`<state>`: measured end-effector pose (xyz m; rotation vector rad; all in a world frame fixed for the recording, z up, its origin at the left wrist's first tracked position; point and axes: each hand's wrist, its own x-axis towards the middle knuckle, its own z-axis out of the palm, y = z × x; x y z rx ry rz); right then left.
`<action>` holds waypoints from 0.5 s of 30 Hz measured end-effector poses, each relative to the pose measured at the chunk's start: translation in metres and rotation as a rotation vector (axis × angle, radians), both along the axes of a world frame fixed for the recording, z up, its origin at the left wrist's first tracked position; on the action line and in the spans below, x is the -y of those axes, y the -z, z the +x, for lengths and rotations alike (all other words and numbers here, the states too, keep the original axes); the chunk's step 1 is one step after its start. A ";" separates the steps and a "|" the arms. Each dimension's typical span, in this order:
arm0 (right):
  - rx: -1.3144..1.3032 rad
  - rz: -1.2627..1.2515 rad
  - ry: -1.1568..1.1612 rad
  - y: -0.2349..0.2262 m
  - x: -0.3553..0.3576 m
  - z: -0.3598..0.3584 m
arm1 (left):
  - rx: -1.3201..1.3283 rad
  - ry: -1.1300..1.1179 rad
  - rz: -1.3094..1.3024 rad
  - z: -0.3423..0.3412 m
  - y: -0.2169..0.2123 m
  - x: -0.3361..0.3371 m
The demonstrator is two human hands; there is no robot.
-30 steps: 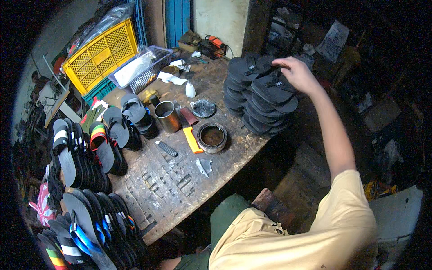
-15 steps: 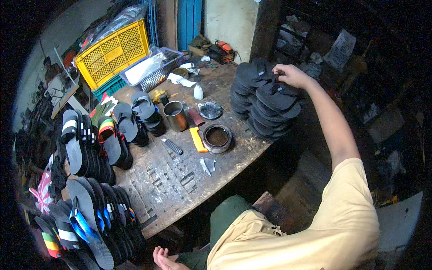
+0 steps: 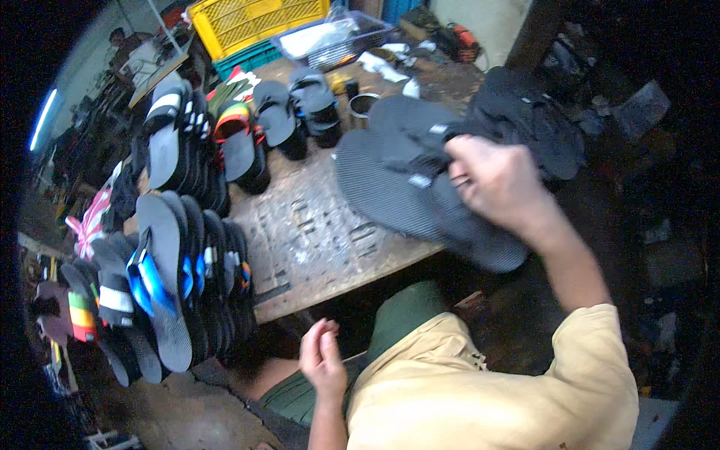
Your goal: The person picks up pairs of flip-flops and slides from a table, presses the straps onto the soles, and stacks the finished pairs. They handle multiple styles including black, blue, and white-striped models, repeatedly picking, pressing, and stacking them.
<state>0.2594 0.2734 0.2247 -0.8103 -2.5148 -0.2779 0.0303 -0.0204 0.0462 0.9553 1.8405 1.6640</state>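
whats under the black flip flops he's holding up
The right hand holds the black flip flops above the worn table. A metal cup peeks out behind; anything else beneath is covered.

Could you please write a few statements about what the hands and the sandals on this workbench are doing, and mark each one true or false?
1. The right hand holds a bunch of dark flip-flops above the table. True.
2. The left hand grips a blue-strapped sandal. False: it is empty, low near the lap.
3. Rows of sandals stand on edge along the table's left side. True.
4. The yellow crate sits beside the person's knee. False: it is at the far end of the table.
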 end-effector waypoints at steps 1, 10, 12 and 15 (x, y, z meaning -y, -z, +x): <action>-0.077 -0.043 -0.025 0.023 0.016 -0.028 | 0.153 0.088 0.044 0.007 -0.002 -0.007; -0.426 -0.450 -0.011 0.165 0.088 -0.153 | 0.153 -0.066 -0.095 -0.007 0.024 -0.028; -0.468 -0.353 0.116 0.175 0.067 -0.114 | 0.119 -0.069 -0.096 -0.020 0.032 -0.015; -0.248 -0.276 0.508 0.189 0.041 -0.074 | 0.096 0.006 -0.163 -0.035 0.041 -0.014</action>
